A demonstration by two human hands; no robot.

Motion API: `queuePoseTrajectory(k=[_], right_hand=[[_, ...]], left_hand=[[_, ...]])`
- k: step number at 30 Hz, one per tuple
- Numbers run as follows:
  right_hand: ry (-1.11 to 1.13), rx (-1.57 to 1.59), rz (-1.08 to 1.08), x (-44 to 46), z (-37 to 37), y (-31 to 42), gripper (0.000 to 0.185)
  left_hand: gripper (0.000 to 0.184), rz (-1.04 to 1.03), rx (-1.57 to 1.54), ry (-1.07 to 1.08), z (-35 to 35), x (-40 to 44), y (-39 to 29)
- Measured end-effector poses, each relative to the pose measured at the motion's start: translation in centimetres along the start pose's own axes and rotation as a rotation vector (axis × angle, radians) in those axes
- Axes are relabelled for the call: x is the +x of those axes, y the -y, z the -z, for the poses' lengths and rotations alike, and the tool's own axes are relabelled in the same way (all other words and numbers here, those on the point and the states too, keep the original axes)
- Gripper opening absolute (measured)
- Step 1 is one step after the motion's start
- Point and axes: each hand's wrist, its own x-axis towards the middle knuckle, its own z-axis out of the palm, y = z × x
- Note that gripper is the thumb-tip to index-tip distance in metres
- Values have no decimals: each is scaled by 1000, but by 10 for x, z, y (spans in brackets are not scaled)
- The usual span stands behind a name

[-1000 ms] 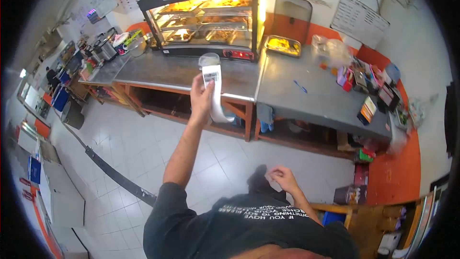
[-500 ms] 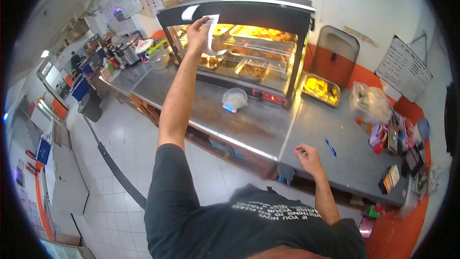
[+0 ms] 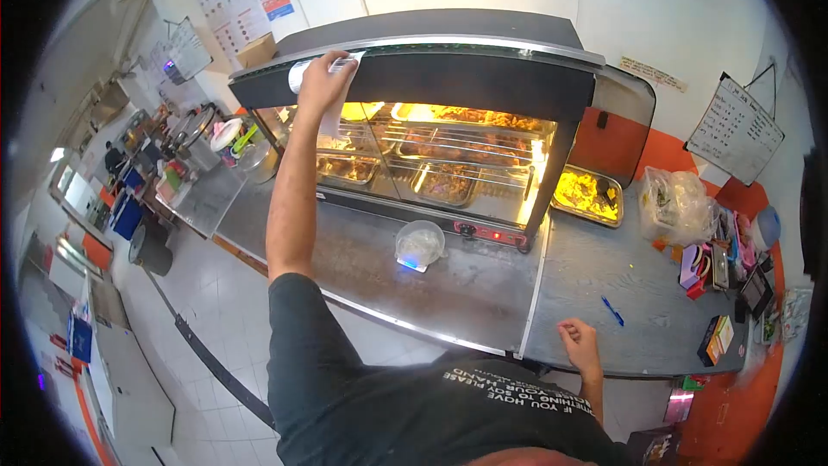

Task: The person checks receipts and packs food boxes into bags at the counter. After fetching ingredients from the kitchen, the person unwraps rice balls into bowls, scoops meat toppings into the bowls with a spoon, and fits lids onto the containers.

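Observation:
My left hand [image 3: 323, 86] reaches up to the dark top panel of a lit glass food warmer [image 3: 448, 78]. It is closed on a paper slip [image 3: 332, 123], which hangs below the fingers in front of the glass. Another white slip [image 3: 297, 76] shows on the panel just left of the hand. My right hand [image 3: 581, 347] hovers by the counter's front edge, fingers loosely curled, with nothing visible in them. A blue pen [image 3: 612, 311] lies on the counter to its right. A round clear plastic tub [image 3: 421, 245] stands before the warmer.
Trays of food sit inside the warmer. Right of it are a metal tray of yellow food [image 3: 586, 194], plastic bags [image 3: 686, 207] and a small orange and black box [image 3: 716, 339]. A bowl [image 3: 257, 160] and cookware line the left counter. A bin [image 3: 151, 248] stands on the floor.
My left hand has brought its slip up against the warmer's top panel. The view has shifted closer to the warmer. My right hand stays low near the counter edge.

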Motion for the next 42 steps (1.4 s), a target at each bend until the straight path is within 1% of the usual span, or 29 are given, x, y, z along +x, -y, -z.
queuePoseTrajectory(k=[2,3,5,7,8,9,10,11,12,13,14,15,17,18,19,20,23,24,25,26,27,28,29,31,33,34,36,40,42], right_hand=[[-25,-25,-28,5,-3,2,11],[-16,-41,-17,9,-4,9,12],[-23,-47,-31,19,-7,16,13],[-11,-82,173,24,-13,10,15],[17,-133,206,26,-13,8,15],[28,-182,222,28,-12,6,15],[45,-218,235,26,-10,3,16],[22,-241,221,20,-9,3,17],[5,-309,215,12,-4,-1,18],[28,-294,110,3,4,-2,19],[76,-271,19,-5,12,-8,20],[21,-251,-50,-22,20,-14,20],[-6,-220,-72,-51,44,-24,21],[-26,-214,-99,-70,54,-34,21],[-66,-214,-146,-87,67,-47,21],[-100,-219,-191,-104,81,-60,22],[-162,-176,-286,-157,121,-109,23],[-170,-189,-295,-178,138,-123,23],[-209,-184,-302,-201,156,-137,23],[-244,-174,-311,-225,174,-150,23],[-354,-159,-293,-249,193,-157,22],[-361,-158,-305,-270,209,-170,22],[-405,-173,-389,-291,227,-184,22],[-449,-193,-488,-323,260,-200,22],[-509,-127,-545,-348,293,-211,23],[-507,-137,-550,-356,307,-218,23],[-556,-38,-503,-361,330,-236,25],[-537,-70,-440,-349,385,-290,24],[-594,-22,-346,-337,427,-302,24]], left_hand=[[52,93,220,-33,1,-16,-21],[52,88,217,-25,1,-23,-29],[59,-82,674,-192,-9,-28,-42],[60,-159,737,-319,-24,-23,-34],[56,-239,470,-380,-34,-14,-21],[47,-300,667,-473,-41,-17,-27],[44,-399,518,-590,-51,-12,-15],[47,-712,1114,-262,-38,-9,5],[60,-289,862,-295,-43,-16,-15],[73,107,613,-403,-48,-24,-34],[79,-62,597,-552,-45,-35,-49],[85,-233,598,-694,-42,-47,-64],[66,-531,565,-883,-56,-77,-94],[58,-426,334,-841,-65,-103,-133],[53,-572,49,-864,-91,-121,-150],[50,-730,-274,-732,-107,-148,-198],[47,-471,-414,-397,-185,-254,-321],[49,-394,-663,-187,-203,-287,-373],[50,-317,-769,-44,-230,-316,-411],[52,-158,-872,237,-251,-345,-451],[52,-192,-782,314,-278,-375,-482],[50,-55,-934,607,-296,-397,-517],[51,-17,-1056,789,-326,-423,-546],[55,245,-1231,1226,-347,-461,-621],[65,352,-1310,1543,-384,-496,-677],[65,358,-1320,1545,-405,-512,-700],[79,347,-1224,1765,-447,-537,-744],[88,413,-1121,1761,-507,-557,-833],[91,487,-996,1675,-530,-558,-884]])
